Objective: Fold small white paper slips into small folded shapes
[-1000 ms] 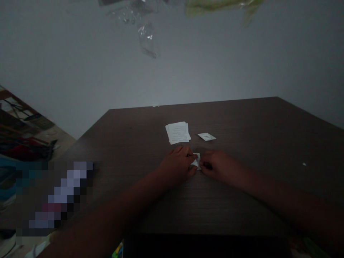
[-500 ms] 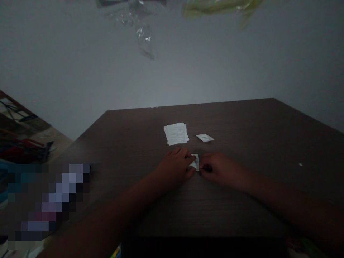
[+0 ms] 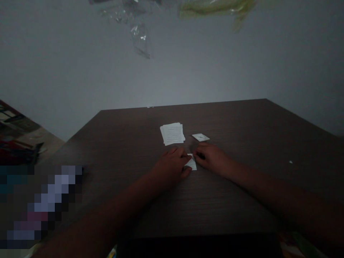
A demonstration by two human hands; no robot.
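A small square of printed white paper (image 3: 191, 165) lies on the dark wooden table in front of me. My left hand (image 3: 172, 162) holds it down from the left, index finger across its upper part and thumb near its lower edge. On the paper's upper right side, my right hand (image 3: 208, 156) is curled, with thumb and fingertips pinched together at the corner. The palm side of each hand is partly hidden. Just beyond my right hand rests a folded, diamond-shaped piece of paper (image 3: 200, 137). Behind my left hand is a loose stack of printed paper squares (image 3: 172, 134).
The brown table (image 3: 129, 139) reaches back to a pale wall (image 3: 215, 64). A tiny white scrap (image 3: 290, 162) lies at the right. Clear plastic (image 3: 139, 37) and a yellow wrapping (image 3: 215, 10) hang on the wall. Left of the table, part of the view is pixelated.
My right hand has shifted up from the paper's right edge to its upper corner, and more of the paper's lower right shows. The whole view has moved slightly.
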